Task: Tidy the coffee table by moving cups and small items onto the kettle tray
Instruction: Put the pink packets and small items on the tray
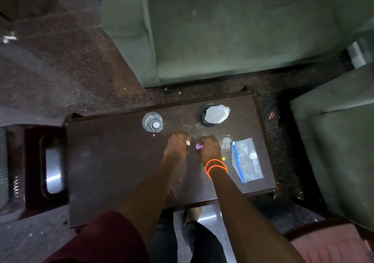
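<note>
Left hand (176, 145) is pinching a small pale item (188, 143); right hand (208, 147) is gripping a purple piece (198, 146) over the bench (113, 161), with a glass (152, 121) at 11 o'clock.

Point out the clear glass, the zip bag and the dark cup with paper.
clear glass (152, 121), head view, its base.
zip bag (247, 159), head view, clear middle.
dark cup (203, 118), head view, left wall.

A living room or lounge, by the look of it: a low dark wooden coffee table (121, 161) stands on a speckled stone floor (60, 64), hemmed by green upholstered armchairs (232, 30) along its far edge and right end. A drinking glass (152, 121) sits near the far edge.
</note>
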